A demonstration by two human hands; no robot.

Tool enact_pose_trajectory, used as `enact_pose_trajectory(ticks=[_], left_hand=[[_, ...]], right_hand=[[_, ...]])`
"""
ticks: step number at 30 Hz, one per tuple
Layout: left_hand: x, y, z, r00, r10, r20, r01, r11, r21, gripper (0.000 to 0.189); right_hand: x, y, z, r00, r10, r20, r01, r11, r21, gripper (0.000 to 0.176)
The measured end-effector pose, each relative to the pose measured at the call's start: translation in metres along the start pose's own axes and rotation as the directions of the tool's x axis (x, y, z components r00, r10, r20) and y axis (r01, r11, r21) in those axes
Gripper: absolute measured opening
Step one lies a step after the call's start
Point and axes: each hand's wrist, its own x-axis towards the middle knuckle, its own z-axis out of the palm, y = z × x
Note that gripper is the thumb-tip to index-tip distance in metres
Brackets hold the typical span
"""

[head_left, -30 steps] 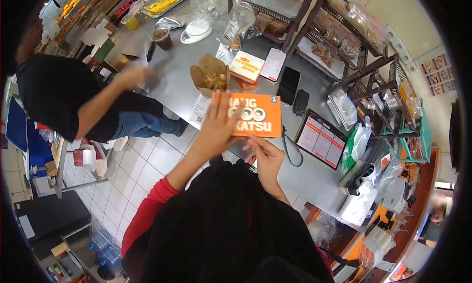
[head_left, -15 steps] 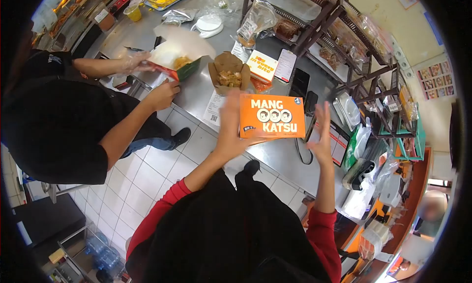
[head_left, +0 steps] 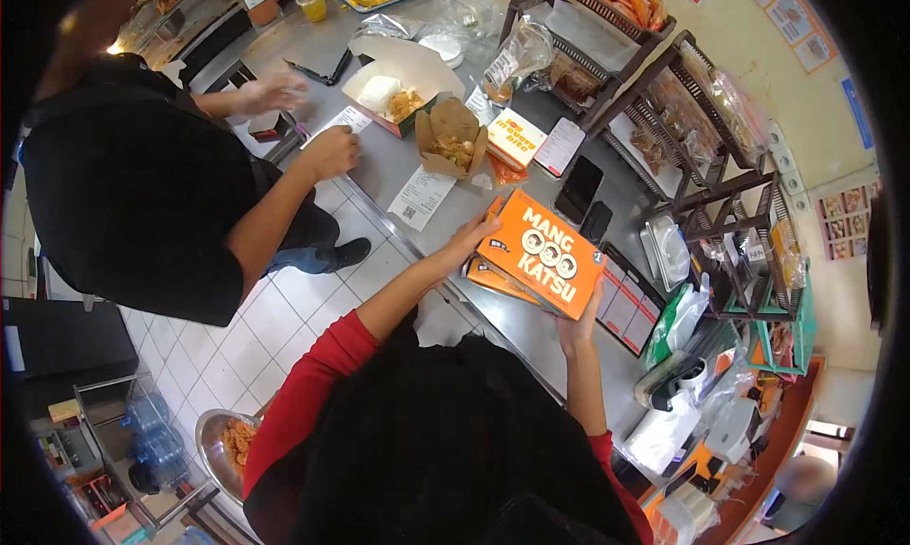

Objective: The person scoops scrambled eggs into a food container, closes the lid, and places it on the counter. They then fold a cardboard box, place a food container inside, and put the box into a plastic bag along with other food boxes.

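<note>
An orange box printed "MANG KATSU" (head_left: 542, 253) is tilted between my two hands at the counter's front edge. My left hand (head_left: 471, 239) grips its left end, with the fingers closed over the corner. At the lower right end, my right hand (head_left: 580, 325) is wrapped round the side. Beneath it, a second orange box (head_left: 497, 280) partly shows. Just beyond lie a receipt (head_left: 420, 196) and an open brown carton (head_left: 438, 121) with food in it.
A co-worker (head_left: 142, 185) stands at my left, both hands near an open white box (head_left: 422, 60) of rice and fried food. Phones (head_left: 578, 190) and a red-and-white panel (head_left: 621, 299) lie to the right. Dark racks (head_left: 607, 62) stand behind. A metal bowl (head_left: 209, 441) sits lower left.
My hands, apart beside the orange box before, have closed on its ends; it is now turned and tilted. The co-worker has let go of the open box, which now rests on the counter.
</note>
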Motion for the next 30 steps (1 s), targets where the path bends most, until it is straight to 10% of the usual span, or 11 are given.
enact_pose_trajectory(ticks=[2, 4, 7, 10, 11, 14, 15, 18, 23, 26, 30], left_hand=[[0.010, 0.011, -0.007, 0.958, 0.089, -0.273, -0.117, 0.989, -0.089, 0.086], [0.049, 0.003, -0.035, 0.556, 0.541, -0.631, -0.214, 0.827, 0.520, 0.090], [0.098, -0.007, -0.059, 0.504, 0.722, -0.474, -0.462, 0.690, 0.558, 0.086], [0.106, 0.009, -0.065, 0.727, 0.373, -0.577, -0.507, 0.858, -0.084, 0.088], [0.129, -0.001, -0.083, 0.675, 0.184, -0.714, -0.488, 0.838, -0.246, 0.075], [0.142, -0.001, -0.098, 0.734, 0.104, -0.671, -0.212, 0.974, -0.080, 0.061], [0.143, 0.005, -0.097, 0.625, 0.218, -0.749, -0.246, 0.966, 0.075, 0.041], [0.139, 0.035, -0.116, 0.756, 0.148, -0.637, 0.006, 0.973, 0.233, 0.028], [0.107, 0.067, -0.105, 0.718, 0.446, -0.534, -0.225, 0.875, 0.429, 0.022], [0.034, 0.114, -0.068, 0.763, 0.500, -0.410, -0.409, 0.864, 0.292, 0.021], [-0.079, 0.161, 0.011, 0.740, 0.672, 0.038, -0.590, 0.621, 0.516, 0.022]], right_hand=[[0.000, -0.001, -0.009, 1.000, 0.003, -0.012, -0.003, 1.000, 0.001, 0.075], [-0.001, 0.000, -0.007, 0.999, -0.008, -0.044, 0.008, 1.000, -0.013, 0.074], [0.007, 0.014, -0.017, 0.996, -0.028, -0.084, 0.033, 0.997, 0.064, 0.080], [0.004, 0.011, -0.016, 0.997, -0.026, -0.076, 0.040, 0.982, 0.185, 0.084], [0.001, 0.008, -0.013, 0.997, -0.011, -0.078, 0.029, 0.973, 0.230, 0.085], [-0.006, 0.007, -0.009, 0.987, -0.072, -0.146, 0.106, 0.964, 0.242, 0.080], [-0.006, 0.005, -0.008, 0.954, -0.183, -0.239, 0.226, 0.960, 0.167, 0.075], [-0.014, -0.002, -0.003, 0.694, -0.557, -0.457, 0.535, 0.823, -0.191, 0.061], [-0.059, -0.040, 0.033, 0.064, -0.964, -0.257, 0.625, 0.239, -0.743, 0.039], [-0.074, -0.040, 0.042, 0.452, -0.868, 0.206, 0.708, 0.208, -0.675, 0.044], [-0.078, -0.047, 0.088, 0.588, -0.801, 0.113, 0.719, 0.454, -0.526, 0.066]])
